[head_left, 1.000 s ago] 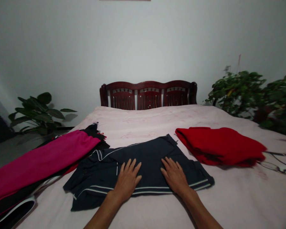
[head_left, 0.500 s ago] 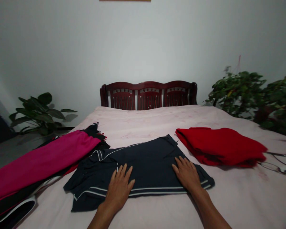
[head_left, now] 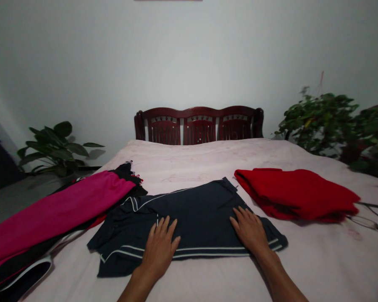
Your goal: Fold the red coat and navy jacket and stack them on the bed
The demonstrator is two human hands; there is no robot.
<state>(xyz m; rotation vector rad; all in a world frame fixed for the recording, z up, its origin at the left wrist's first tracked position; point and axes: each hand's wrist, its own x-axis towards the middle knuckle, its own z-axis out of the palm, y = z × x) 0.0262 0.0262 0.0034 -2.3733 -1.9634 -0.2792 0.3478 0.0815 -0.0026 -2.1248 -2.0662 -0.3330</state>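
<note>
A dark navy garment (head_left: 201, 218) with white double stripes along its edges lies spread on the bed before me; its exact kind is hard to tell. On its near left part rests my left hand (head_left: 160, 245), palm down, the fingers stretched out and apart. My right hand (head_left: 248, 228) lies flat on the right part of the same cloth, its fingers also spread. Neither hand grips the fabric. The garment's left end is rumpled, while its middle lies fairly smooth between my hands.
A folded red garment (head_left: 294, 193) lies to the right, beside a pair of glasses (head_left: 365, 221). Pink and dark clothes (head_left: 72, 205) are piled on the left. Pale pink bedding (head_left: 195, 157) reaches a dark wooden headboard (head_left: 198, 112). Potted plants (head_left: 55, 147) flank the bed.
Everything in view has shifted slightly to the right together. Both hands keep their places on the navy garment.
</note>
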